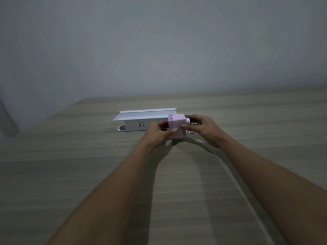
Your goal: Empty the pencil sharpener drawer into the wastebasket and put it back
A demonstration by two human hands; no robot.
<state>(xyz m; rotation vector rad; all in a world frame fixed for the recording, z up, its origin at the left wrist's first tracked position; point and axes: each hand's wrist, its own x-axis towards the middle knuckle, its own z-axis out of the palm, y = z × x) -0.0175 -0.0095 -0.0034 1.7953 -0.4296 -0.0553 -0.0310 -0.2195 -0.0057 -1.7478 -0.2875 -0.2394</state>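
A small lilac pencil sharpener [176, 125] with a crank on its right side stands on the wooden table [88, 174], a little beyond its middle. My left hand [157, 134] grips the sharpener's left and front side. On the right side, my right hand [203, 129] holds it with the thumb on its front face, near the crank. The drawer is hidden behind my fingers. No wastebasket is in view.
A white power strip box [136, 125] with a long white tray-like lid [144, 114] lies just behind and left of the sharpener. A grey wall [159, 50] rises behind the table's far edge.
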